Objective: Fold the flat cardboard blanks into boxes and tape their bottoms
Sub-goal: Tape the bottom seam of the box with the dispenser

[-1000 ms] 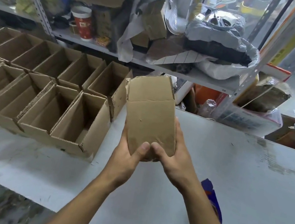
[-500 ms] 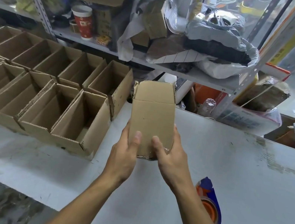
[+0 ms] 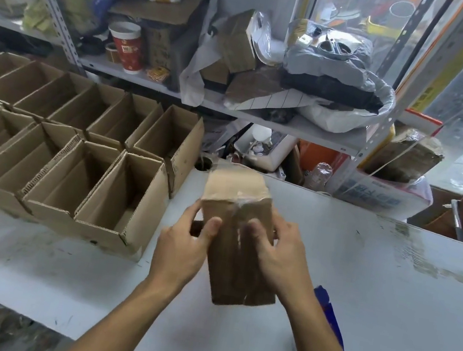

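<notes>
I see white bench (image 3: 388, 293). Two rows of folded open boxes (image 3: 74, 155) along its left part, insides look bare. Brown box (image 3: 236, 256), clear tape glinting on end, tilted above bench middle. Left grip (image 3: 184, 247), right grip (image 3: 278, 253) clamped on its sides, thumbs on top face.

Person's body, as seen from the head camera: two forearms enter from the lower edge, the left from about 7 o'clock, the right from about 5 o'clock. Both forearms are bare to the frame edge; no sleeve or cuff shows. Left hand (image 3: 180, 251) is bare: no glove, ring or watch. Right hand (image 3: 281, 252) is likewise bare (wrist uncovered, no band or strap). Fingernails are short and unpainted where visible; both hands are slightly blurred. No markings noted on either arm.
</notes>
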